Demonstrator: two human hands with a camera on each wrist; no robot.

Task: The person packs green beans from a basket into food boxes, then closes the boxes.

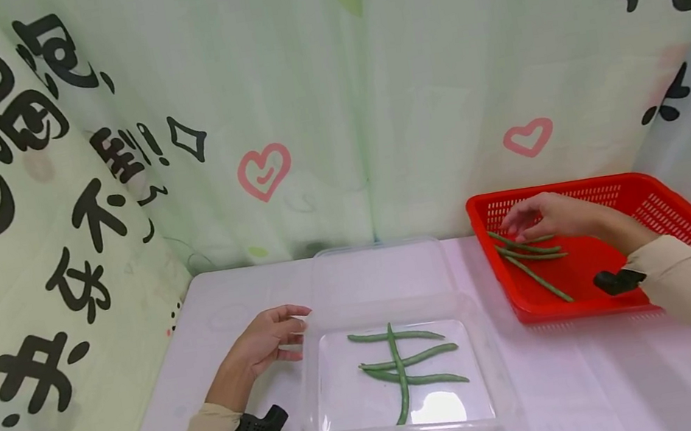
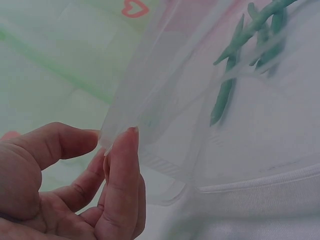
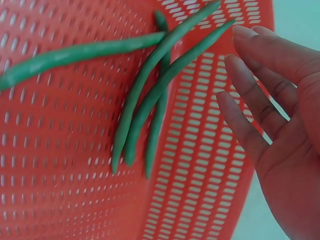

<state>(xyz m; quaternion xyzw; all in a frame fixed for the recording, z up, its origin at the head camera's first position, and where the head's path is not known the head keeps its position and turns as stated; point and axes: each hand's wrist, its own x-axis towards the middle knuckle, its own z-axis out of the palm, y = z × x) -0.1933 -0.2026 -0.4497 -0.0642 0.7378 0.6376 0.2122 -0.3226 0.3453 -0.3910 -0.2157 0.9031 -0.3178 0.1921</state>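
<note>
My left hand point(image 1: 270, 340) is at the far left corner of a clear plastic box point(image 1: 341, 413), and in the left wrist view its thumb and fingers pinch the rim. Inside the box lie several green beans point(image 1: 433, 379), one of them running lengthwise across the others. Over the left part of a red basket point(image 1: 597, 282) hovers my right hand point(image 1: 543, 217), fingers loosely bent and nothing held. Below it, more green beans point(image 1: 539, 279) lie on the basket floor. The right wrist view shows a gap between that hand point(image 3: 285, 110) and the beans point(image 3: 145, 95).
Behind the box, a clear lid point(image 1: 380, 270) lies on the white table point(image 1: 566, 391). A pale curtain point(image 1: 328, 99) with hearts and black characters hangs at the back and sides. The basket's perforated walls point(image 3: 195, 130) rise around its beans.
</note>
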